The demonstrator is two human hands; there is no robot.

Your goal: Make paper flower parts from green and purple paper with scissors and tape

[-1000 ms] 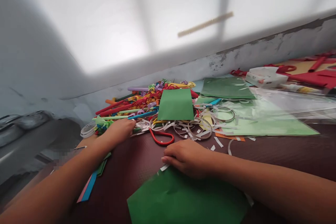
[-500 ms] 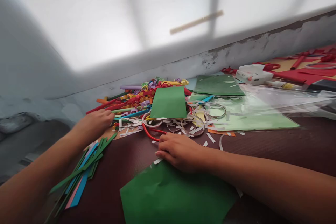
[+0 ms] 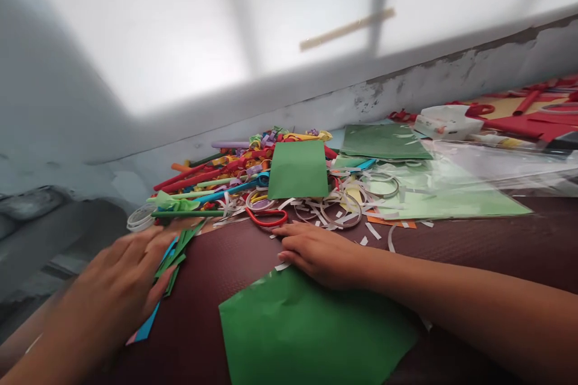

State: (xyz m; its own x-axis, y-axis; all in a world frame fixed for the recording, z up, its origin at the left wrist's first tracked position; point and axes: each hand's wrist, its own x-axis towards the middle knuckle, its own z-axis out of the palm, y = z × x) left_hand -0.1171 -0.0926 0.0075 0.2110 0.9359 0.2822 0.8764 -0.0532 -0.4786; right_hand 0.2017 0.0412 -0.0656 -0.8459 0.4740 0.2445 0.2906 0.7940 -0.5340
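Drawn back, the left hand (image 3: pixel 118 281) spreads beside flat, narrow paper strips (image 3: pixel 181 248).

From the large paper sheet (image 3: pixel 307 331) on the table (image 3: pixel 203 289), the strip bundle (image 3: pixel 176 261) lies at ten o'clock and the paper-roll heap (image 3: pixel 226 168) at eleven. At twelve, the small paper sheet (image 3: pixel 298 169) rests on the heap, behind rings (image 3: pixel 342 228). The tissue packet (image 3: pixel 447 123) is at one, the plastic sleeve (image 3: pixel 510 174) at two.

Large green paper sheet (image 3: pixel 311 331), flat on the dark tabletop (image 3: pixel 198 289) (a bit wrinkly), near green-and-blue strips (image 3: pixel 181 248)
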